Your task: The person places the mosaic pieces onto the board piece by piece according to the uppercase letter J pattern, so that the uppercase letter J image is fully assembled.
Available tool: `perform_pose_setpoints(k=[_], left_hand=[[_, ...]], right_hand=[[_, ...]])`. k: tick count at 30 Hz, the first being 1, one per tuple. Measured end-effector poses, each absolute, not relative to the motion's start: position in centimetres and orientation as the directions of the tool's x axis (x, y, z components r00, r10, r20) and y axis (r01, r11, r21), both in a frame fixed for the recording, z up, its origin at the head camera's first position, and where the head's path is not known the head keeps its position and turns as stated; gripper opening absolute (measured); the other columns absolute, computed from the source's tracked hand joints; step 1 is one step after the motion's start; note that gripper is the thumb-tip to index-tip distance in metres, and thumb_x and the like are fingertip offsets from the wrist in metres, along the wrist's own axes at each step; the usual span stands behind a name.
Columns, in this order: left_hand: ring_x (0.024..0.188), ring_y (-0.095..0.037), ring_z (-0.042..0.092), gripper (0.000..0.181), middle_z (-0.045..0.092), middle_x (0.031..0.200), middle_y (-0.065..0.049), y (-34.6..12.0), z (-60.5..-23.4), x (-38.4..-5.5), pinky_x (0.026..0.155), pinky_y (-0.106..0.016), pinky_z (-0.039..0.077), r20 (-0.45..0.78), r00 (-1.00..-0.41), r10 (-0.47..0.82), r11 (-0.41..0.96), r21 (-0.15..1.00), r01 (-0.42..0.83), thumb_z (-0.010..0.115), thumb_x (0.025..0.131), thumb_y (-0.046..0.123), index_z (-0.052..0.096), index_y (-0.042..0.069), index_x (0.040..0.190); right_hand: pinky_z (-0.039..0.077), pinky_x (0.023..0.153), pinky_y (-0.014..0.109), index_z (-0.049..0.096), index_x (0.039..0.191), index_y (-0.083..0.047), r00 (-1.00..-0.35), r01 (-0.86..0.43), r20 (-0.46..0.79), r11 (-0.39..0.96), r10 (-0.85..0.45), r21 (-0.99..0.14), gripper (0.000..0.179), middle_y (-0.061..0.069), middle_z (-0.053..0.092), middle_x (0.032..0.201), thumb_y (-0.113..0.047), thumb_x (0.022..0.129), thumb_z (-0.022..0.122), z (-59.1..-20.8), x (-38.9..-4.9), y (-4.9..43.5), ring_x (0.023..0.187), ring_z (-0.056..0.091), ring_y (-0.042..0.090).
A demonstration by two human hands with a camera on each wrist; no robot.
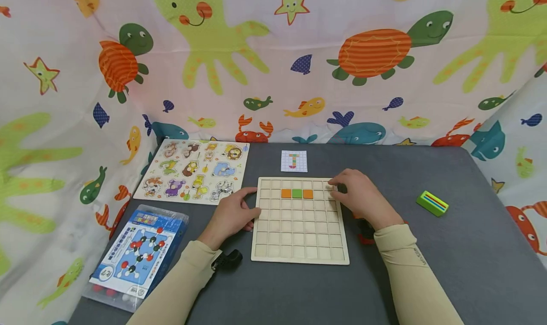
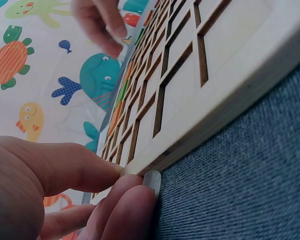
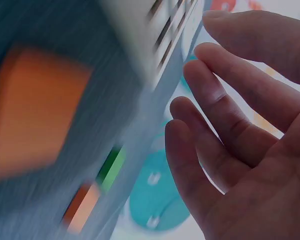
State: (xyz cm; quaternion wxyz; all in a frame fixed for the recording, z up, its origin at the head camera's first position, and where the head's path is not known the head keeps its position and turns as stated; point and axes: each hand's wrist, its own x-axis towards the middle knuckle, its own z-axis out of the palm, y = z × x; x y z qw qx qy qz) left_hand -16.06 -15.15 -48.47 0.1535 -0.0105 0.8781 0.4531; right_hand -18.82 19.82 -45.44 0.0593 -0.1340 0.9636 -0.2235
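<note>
A wooden grid board lies on the table, with orange, green and orange square tiles side by side in an upper row. My left hand pinches the board's left edge, thumb on its rim and curled fingers beside it. Over the board's upper right corner hovers my right hand. In the right wrist view its fingers are loosely bent, with nothing between them. Below that hand, an orange block, a green block and another orange block lie on the table, mostly hidden in the head view.
A small pattern card lies behind the board. To the left are an animal puzzle board and a bagged molecule-model kit. A striped green block stack sits at the right. A printed sea-animal curtain encloses the table's back.
</note>
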Motion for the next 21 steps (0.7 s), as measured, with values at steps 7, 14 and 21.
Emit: perform_pose_setpoints(k=[7, 14, 21], left_hand=[[0.06, -0.019, 0.074, 0.065, 0.07, 0.079, -0.008, -15.4, -48.6, -16.0, 0.06, -0.034, 0.063, -0.283, -0.951, 0.125, 0.57, 0.805, -0.164, 0.081, 0.095, 0.024, 0.058, 0.024, 0.156], [0.06, -0.02, 0.074, 0.065, 0.071, 0.079, -0.007, -15.4, -48.7, -16.1, 0.059, -0.035, 0.062, -0.286, -0.95, 0.123, 0.579, 0.799, -0.165, 0.081, 0.095, 0.026, 0.058, 0.025, 0.155], [0.06, -0.02, 0.074, 0.065, 0.072, 0.078, -0.007, -15.3, -48.7, -16.2, 0.058, -0.034, 0.061, -0.284, -0.95, 0.127, 0.59, 0.792, -0.158, 0.081, 0.095, 0.026, 0.058, 0.025, 0.156]], right_hand=[[0.051, 0.108, 0.066, 0.075, 0.134, -0.003, -0.982, -0.129, -0.069, 0.894, -0.175, -0.43, 0.036, 0.023, 0.069, 0.132, -0.017, 0.101, 0.076, -45.3, -18.2, 24.5, 0.126, 0.06, 0.045], [0.046, 0.111, 0.07, 0.073, 0.136, -0.001, -0.987, -0.077, -0.095, 0.899, -0.13, -0.431, 0.042, 0.027, 0.068, 0.135, -0.021, 0.099, 0.078, -45.5, -18.2, 27.6, 0.129, 0.057, 0.048], [0.046, 0.108, 0.071, 0.071, 0.137, 0.001, -0.985, -0.034, -0.14, 0.903, -0.104, -0.428, 0.045, 0.029, 0.065, 0.134, -0.023, 0.1, 0.077, -46.1, -18.2, 29.3, 0.127, 0.056, 0.05]])
